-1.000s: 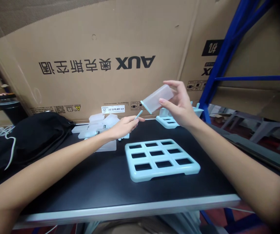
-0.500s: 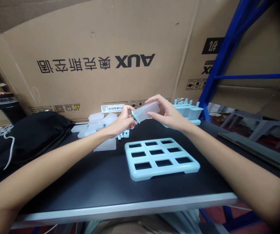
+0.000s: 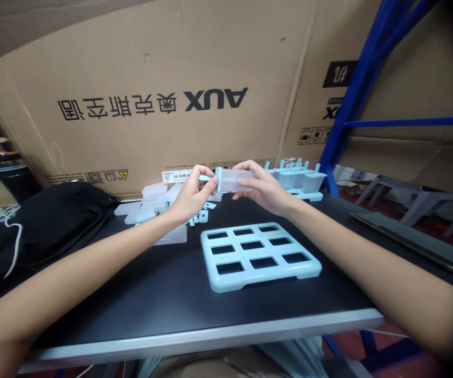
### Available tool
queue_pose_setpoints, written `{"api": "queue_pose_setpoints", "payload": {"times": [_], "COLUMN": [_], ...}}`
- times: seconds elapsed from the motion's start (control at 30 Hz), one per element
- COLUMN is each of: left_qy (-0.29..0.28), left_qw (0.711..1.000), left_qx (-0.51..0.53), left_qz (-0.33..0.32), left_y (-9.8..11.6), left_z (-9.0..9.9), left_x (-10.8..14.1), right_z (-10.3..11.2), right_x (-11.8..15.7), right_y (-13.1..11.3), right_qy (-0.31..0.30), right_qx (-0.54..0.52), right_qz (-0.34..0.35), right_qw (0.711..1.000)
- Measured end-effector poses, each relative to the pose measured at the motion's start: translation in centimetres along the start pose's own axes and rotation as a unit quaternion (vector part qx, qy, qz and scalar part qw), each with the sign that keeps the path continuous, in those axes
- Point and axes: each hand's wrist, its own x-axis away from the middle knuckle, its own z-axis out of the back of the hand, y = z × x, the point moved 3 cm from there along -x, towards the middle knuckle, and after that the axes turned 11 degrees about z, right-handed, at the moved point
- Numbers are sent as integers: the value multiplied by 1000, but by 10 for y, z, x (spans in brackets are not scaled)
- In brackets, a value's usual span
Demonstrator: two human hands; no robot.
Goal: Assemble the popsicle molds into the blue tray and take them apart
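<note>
Above the table, my right hand is closed round a clear popsicle mold, which lies sideways. A light blue popsicle stick lid sits at the mold's left end. Its handle is pinched between the thumb and fingers of my left hand. Below my hands, a light blue popsicle mold tray with rows of rectangular holes lies on the table. Loose clear molds are piled beyond my left forearm, beside several small blue stick lids.
A second blue rack with filled-in molds and upright sticks stands at the back right. To the left are a black cloth bag and a dark bottle. A large cardboard box backs the table; a blue metal post rises at right.
The mold has turned from tilted to nearly level, and the lid's handle now shows in my left fingers. My left hand has shifted slightly left. The tray has stayed put.
</note>
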Motion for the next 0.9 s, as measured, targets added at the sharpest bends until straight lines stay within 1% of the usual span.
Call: {"api": "queue_pose_setpoints", "payload": {"times": [0.07, 0.17, 0.27, 0.37, 0.43, 0.5, 0.53, 0.6, 0.67, 0.73, 0.8, 0.87, 0.9], "left_qy": [18, 54, 79, 72, 61, 39, 22, -10, -19, -5, 11, 8, -4], "left_qw": [999, 993, 983, 977, 972, 969, 968, 969, 970, 973, 979, 987, 992], "left_qx": [-24, -73, -117, -150, -166, -180, -185, -188, -184, -180, -172, -139, -112], "left_qz": [-28, -75, -114, -136, -156, -167, -166, -158, -155, -143, -113, -78, -64], "left_y": [3, 11, 19, 27, 33, 37, 38, 37, 35, 32, 28, 21, 18], "left_z": [1, 3, 3, 0, -3, -6, -8, -12, -12, -11, -9, -9, -9], "left_x": [2, 5, 7, 9, 11, 13, 14, 14, 14, 12, 9, 5, 4], "right_z": [-7, -18, -25, -29, -30, -33, -35, -39, -41, -40, -36, -32, -31], "right_x": [0, 2, 5, 8, 8, 7, 6, 5, 4, 4, 4, 4, 4], "right_y": [4, 6, 7, 10, 10, 6, 3, -3, -7, -7, -7, -6, -6], "right_qy": [3, -6, -45, -98, -118, -125, -124, -131, -130, -114, -81, -52, -41], "right_qx": [-43, -66, -47, 22, 105, 217, 276, 372, 423, 441, 444, 449, 455], "right_qz": [-22, -50, -72, -70, -41, 19, 60, 138, 186, 202, 204, 196, 189], "right_qw": [999, 997, 995, 992, 987, 968, 951, 909, 877, 867, 869, 870, 869]}}
